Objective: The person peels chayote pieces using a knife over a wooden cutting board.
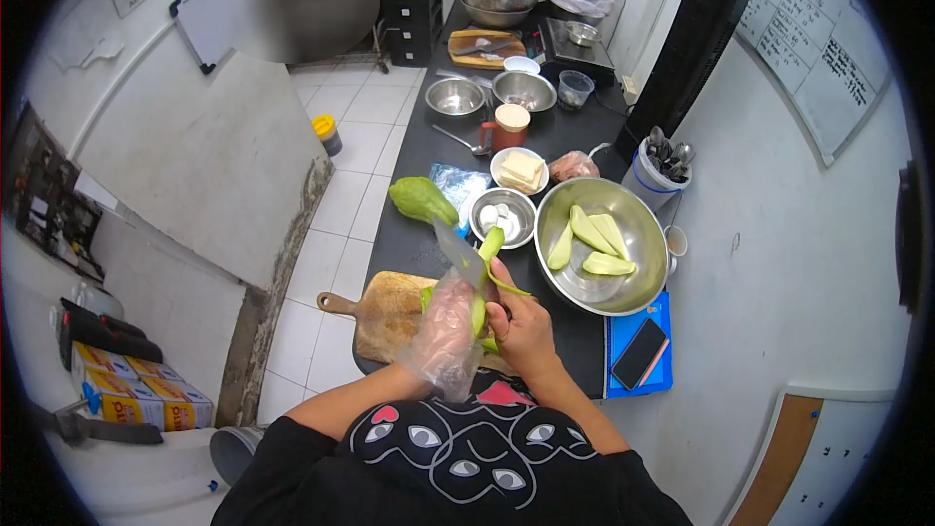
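Observation:
My left hand (443, 326), in a clear plastic glove, is closed around a kitchen knife whose wide blade (460, 251) points up and away from me. Bare, my right hand (523, 326) grips a long pale-green wedge (493, 242) that looks like green papaya, right against the blade. A thin strip of green peel (511, 286) curls off beside my right fingers. Below both hands lies a wooden cutting board (385, 317) with green peel partly hidden on it. The knife handle is covered by my glove.
A steel bowl (648, 300) with several peeled wedges (589, 232) stands at right. Ahead are a whole green papaya (424, 200), a small bowl (475, 228) of white pieces and a plate of pale blocks (522, 171). A phone (640, 354) lies on a blue folder (664, 312).

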`<state>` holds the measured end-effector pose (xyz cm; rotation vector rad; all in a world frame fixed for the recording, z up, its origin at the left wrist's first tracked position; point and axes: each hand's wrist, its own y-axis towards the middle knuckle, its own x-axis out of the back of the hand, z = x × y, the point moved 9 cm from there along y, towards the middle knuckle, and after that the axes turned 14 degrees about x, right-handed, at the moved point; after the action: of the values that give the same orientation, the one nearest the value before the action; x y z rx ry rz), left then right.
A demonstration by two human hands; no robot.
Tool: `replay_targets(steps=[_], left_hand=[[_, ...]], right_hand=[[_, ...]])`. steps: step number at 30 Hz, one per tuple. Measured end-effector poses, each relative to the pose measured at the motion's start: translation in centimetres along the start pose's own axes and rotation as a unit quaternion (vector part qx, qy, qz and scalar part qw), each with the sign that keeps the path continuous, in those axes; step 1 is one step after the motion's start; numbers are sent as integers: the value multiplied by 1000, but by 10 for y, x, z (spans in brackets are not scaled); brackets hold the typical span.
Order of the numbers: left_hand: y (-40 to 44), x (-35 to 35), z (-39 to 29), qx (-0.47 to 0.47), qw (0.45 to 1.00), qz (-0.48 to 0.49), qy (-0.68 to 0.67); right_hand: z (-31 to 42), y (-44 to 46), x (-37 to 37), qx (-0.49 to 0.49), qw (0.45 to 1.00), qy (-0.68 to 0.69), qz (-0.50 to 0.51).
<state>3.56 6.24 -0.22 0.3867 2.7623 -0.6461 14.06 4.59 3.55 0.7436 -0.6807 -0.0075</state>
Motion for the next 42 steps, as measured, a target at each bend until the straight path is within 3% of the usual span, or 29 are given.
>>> replay_targets(steps=[2,4,5,8,12,14,16,19,24,30,33,36,39,42], left_hand=[[-6,-7,-7,-26,998,0,-61],[-3,-10,3,53,989,31,-138],[-2,-11,7,92,979,46,-175],[-7,-15,-2,99,980,86,-151],[4,-4,-5,59,974,97,-198],[14,8,-4,36,965,89,-244],[13,18,-9,49,965,49,-252],[11,18,-32,6,965,74,-251],[7,16,-55,-72,969,130,-198],[1,12,-59,-62,963,116,-233],[-1,5,-60,-124,963,153,-185],[-1,7,-56,-106,963,120,-218],[2,8,-54,-113,958,149,-218],[-4,4,-44,-47,970,130,-201]], right_hand=[[-8,-5,-8,-74,991,111,11],[-19,-13,-21,-122,963,241,1],[-24,-17,-27,-145,942,304,-4],[-38,-28,-25,-335,836,433,48],[-20,-21,-11,-265,880,374,124],[-4,-12,1,-145,947,257,125],[10,-10,5,-53,976,193,82],[10,-24,1,-137,963,135,189],[13,-20,2,-119,968,134,173],[21,-11,6,-64,983,101,142],[19,-9,6,-46,987,71,133],[20,-6,8,-22,991,61,116],[26,1,10,17,994,58,91],[32,7,11,52,996,42,65]])
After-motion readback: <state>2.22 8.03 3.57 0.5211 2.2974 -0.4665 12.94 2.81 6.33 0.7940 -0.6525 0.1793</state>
